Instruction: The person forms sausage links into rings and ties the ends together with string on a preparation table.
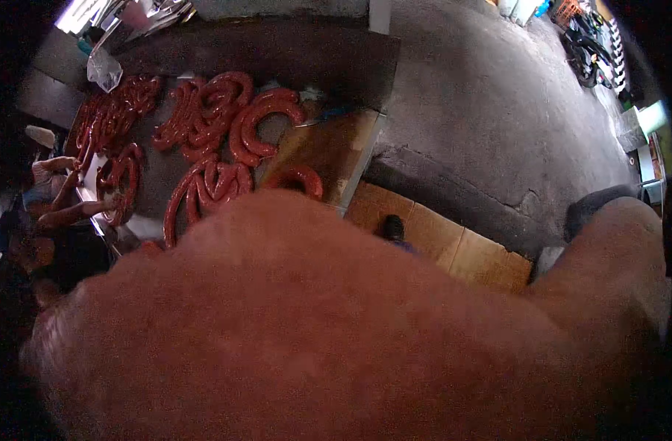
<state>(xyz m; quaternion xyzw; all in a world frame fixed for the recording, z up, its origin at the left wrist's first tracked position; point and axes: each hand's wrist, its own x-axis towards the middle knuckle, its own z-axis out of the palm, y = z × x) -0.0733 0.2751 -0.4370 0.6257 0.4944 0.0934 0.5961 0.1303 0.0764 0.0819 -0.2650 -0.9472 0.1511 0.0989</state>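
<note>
A large blurred mass of skin, seemingly my right hand [277,323], fills the lower part of the view very close to the camera. Its arm bends at the right edge. The fingers cannot be made out, nor whether they hold anything. My left hand does not show. Beyond, coils of red sausage [211,110] lie on a grey table. One thick curved sausage [248,128] reaches the brown board [321,151]. Another piece [306,176] rests on this board, partly hidden behind my hand. A knife [329,116] lies at the board's far edge.
At the left, a co-worker's hands [112,206] are by the sausages. A clear plastic bag [104,71] hangs at the upper left. Cardboard [439,239] covers some floor, with a dark shoe [395,228] on it. A motorcycle [590,55] stands far right.
</note>
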